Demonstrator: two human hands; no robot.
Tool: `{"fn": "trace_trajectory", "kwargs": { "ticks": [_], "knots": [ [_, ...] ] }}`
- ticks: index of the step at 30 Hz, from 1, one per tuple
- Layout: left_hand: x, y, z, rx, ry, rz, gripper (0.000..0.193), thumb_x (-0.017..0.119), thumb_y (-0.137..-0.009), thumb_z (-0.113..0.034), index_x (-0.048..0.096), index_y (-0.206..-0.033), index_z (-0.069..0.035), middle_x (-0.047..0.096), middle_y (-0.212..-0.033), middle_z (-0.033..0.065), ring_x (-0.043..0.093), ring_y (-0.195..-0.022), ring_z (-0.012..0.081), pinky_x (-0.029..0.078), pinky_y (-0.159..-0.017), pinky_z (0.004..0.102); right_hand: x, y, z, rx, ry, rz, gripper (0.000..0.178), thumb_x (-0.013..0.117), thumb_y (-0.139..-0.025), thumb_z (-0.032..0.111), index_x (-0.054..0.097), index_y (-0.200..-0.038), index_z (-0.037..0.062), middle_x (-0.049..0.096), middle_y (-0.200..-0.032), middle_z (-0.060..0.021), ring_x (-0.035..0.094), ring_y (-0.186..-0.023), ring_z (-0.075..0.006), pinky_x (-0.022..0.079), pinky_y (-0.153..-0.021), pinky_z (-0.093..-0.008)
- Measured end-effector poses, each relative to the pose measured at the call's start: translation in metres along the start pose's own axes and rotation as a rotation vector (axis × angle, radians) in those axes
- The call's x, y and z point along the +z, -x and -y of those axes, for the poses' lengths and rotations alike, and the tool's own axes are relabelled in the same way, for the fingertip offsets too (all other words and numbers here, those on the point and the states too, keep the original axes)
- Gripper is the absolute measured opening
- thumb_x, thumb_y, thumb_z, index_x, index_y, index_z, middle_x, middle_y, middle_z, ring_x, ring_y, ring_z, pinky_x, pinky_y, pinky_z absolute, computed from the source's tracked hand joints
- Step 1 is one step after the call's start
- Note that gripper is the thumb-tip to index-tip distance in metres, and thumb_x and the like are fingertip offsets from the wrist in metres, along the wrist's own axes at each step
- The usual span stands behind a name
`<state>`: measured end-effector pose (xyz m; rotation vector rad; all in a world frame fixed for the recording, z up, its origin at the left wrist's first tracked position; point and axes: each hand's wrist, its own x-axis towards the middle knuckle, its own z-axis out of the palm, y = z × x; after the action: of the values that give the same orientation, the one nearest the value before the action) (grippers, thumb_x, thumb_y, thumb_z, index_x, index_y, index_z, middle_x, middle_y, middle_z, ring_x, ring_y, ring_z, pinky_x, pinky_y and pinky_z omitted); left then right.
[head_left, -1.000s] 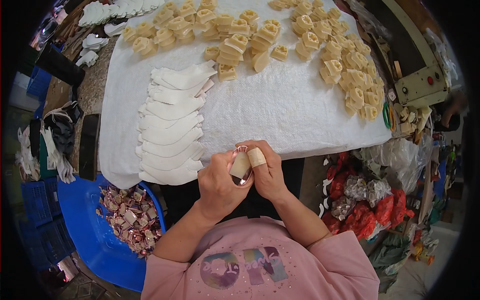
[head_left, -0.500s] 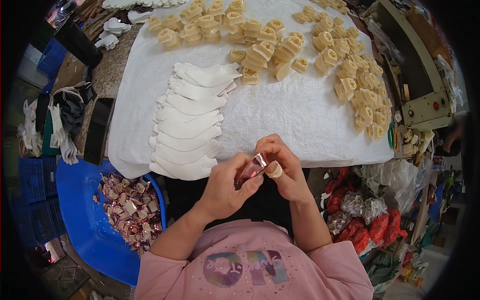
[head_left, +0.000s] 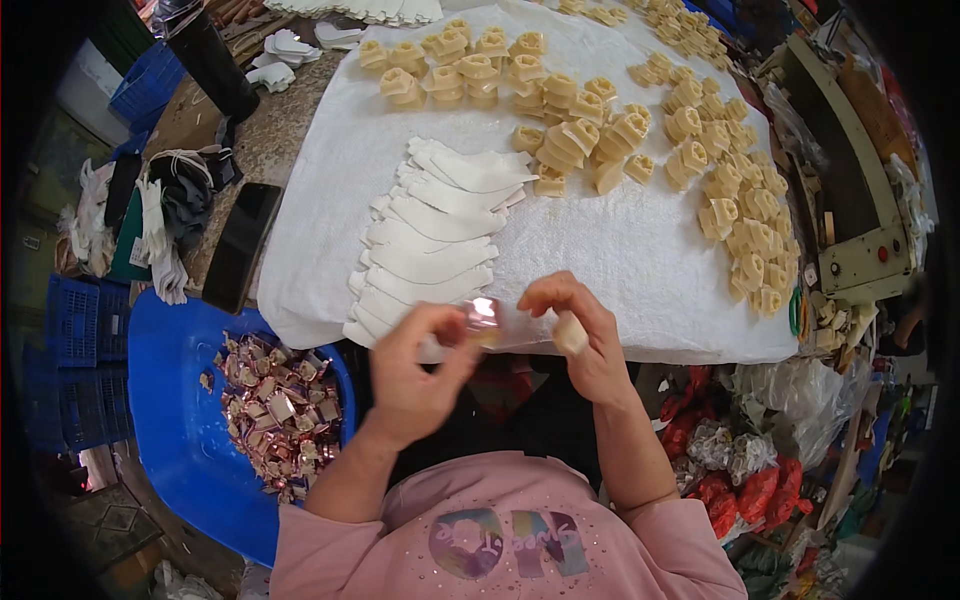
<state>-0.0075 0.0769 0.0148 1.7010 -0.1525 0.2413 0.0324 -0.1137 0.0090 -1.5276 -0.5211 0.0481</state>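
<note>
Over the front edge of the table, my left hand (head_left: pixel 412 372) pinches a small, shiny pink metallic-coated piece (head_left: pixel 484 313) between thumb and fingers. The piece is smeared by motion, so its exact shape is unclear. To its right is my right hand (head_left: pixel 592 345), apart from the piece, with fingers bent, spread from the thumb and holding nothing. A beige cover (head_left: pixel 570 333) wraps the right thumb. Just beyond my left hand lies an overlapping row of curved white strips (head_left: pixel 430 235) on the white cloth (head_left: pixel 580 245).
Cream-coloured hollow blocks (head_left: pixel 570 145) stand across the far and right parts of the cloth. A blue tub (head_left: pixel 180 420) at lower left holds many shiny pink pieces (head_left: pixel 275 410). A phone (head_left: pixel 240 245) lies left of the cloth. Red plastic bags (head_left: pixel 755 488) sit at lower right.
My hands have separated: the left has moved left with the shiny pink piece, and the right has let go of it. The whole view has shifted slightly.
</note>
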Motion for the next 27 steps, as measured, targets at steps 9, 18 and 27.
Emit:
{"fn": "trace_trajectory", "kwargs": {
  "ticks": [9, 18, 27],
  "knots": [
    [-0.142, 0.068, 0.048, -0.124, -0.799, -0.515, 0.024, 0.056, -0.081, 0.002, 0.058, -0.105, 0.002, 0.057, -0.089, 0.0109, 0.058, -0.08, 0.0222, 0.047, -0.075, 0.0324, -0.005, -0.047, -0.019, 0.002, 0.539, -0.172, 0.025, 0.063, -0.077, 0.001, 0.057, -0.102, 0.0029, 0.057, -0.097, -0.0123, 0.056, -0.086, -0.0273, 0.046, -0.073, -0.0348],
    [-0.164, 0.06, 0.025, -0.18, -1.076, -0.507, 0.037, 0.055, -0.073, 0.004, 0.059, -0.109, -0.002, 0.052, -0.109, 0.0156, 0.049, -0.106, 0.0303, 0.037, -0.093, 0.037, -0.018, -0.083, -0.028, -0.13, 0.759, -0.251, 0.033, 0.057, -0.072, -0.007, 0.059, -0.104, 0.0024, 0.057, -0.106, -0.0136, 0.05, -0.101, -0.0326, 0.042, -0.087, -0.0387],
    [-0.04, -0.089, 0.009, 0.3, -0.628, 0.129, 0.033, 0.059, -0.076, -0.002, 0.059, -0.109, -0.001, 0.055, -0.112, 0.0165, 0.053, -0.106, 0.0334, 0.04, -0.093, 0.0366, -0.024, -0.102, -0.04, -0.117, 1.051, -0.12, 0.04, 0.051, -0.067, -0.012, 0.061, -0.102, 0.0032, 0.059, -0.106, -0.0094, 0.05, -0.102, -0.0304, 0.045, -0.087, -0.0379]
  ]
}}
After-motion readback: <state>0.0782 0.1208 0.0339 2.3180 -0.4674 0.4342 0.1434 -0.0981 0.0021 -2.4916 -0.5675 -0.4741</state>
